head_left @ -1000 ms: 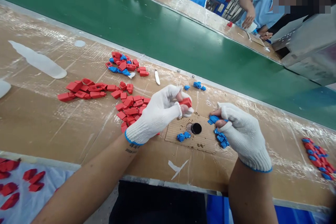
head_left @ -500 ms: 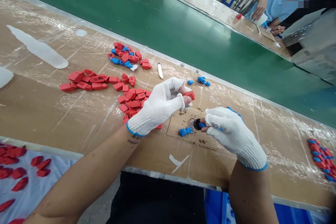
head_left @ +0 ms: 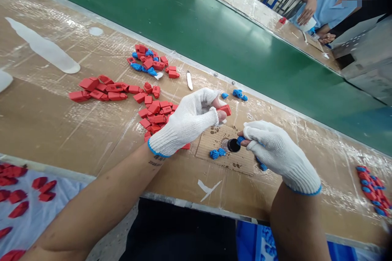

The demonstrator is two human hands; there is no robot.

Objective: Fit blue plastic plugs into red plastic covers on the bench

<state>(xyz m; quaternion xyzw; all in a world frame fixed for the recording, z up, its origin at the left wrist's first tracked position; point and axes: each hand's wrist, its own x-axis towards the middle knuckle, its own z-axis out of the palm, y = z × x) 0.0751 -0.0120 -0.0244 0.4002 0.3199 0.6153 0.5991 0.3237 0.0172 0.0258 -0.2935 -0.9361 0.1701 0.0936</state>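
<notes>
My left hand (head_left: pixel 199 116), in a white glove with bare fingertips, pinches a red plastic piece (head_left: pixel 225 109) above the bench. In the fingertips of my gloved right hand (head_left: pixel 272 147) is a small blue plastic piece (head_left: pixel 241 140), held beside a small round cup (head_left: pixel 234 145) with a dark inside. That cup stands on a stained cardboard sheet (head_left: pixel 208 147). Two or so blue pieces (head_left: pixel 217 153) lie on the cardboard left of the cup, and more blue pieces (head_left: pixel 261 164) show partly under my right hand.
Red pieces (head_left: pixel 157 118) are heaped left of my left hand, with a mixed red and blue pile (head_left: pixel 148 61) behind. Joined red and blue pieces (head_left: pixel 372 189) lie far right. A green belt (head_left: pixel 183 20) runs beyond the bench; across it a person (head_left: pixel 324 4) works. Blue bins (head_left: pixel 249 240) stand below.
My right hand has drawn back up and right from the cup, bringing the blue piece with it. The left hand keeps the red piece nearly in place; the view has shifted slightly.
</notes>
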